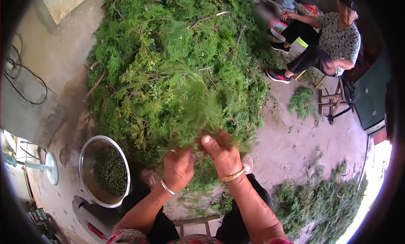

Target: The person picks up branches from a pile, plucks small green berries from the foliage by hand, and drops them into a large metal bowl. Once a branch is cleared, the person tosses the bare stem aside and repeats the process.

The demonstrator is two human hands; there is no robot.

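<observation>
A feathery green cypress-like sprig (196, 102), blurred by motion, rises in front of my hands. My right hand (222, 156), with a gold bangle at the wrist, grips its lower end between thumb and curled fingers. Close beside it, my left hand (179, 169) is closed, with a silver bangle on the wrist; whatever its fingers pinch is hidden. Just beyond both hands lies a large heap of leafy evergreen branches (147, 45), with small pale green cones among the foliage. A metal basin (85, 159) on the left holds many small round green cones (110, 170).
At the upper right a person (339, 37) sits low beside the heap, near a wooden stool frame (331, 101). More cut greenery (320, 202) covers the floor at the lower right. A pale fan-like stand (50, 168) and black cable (31, 98) are on the left.
</observation>
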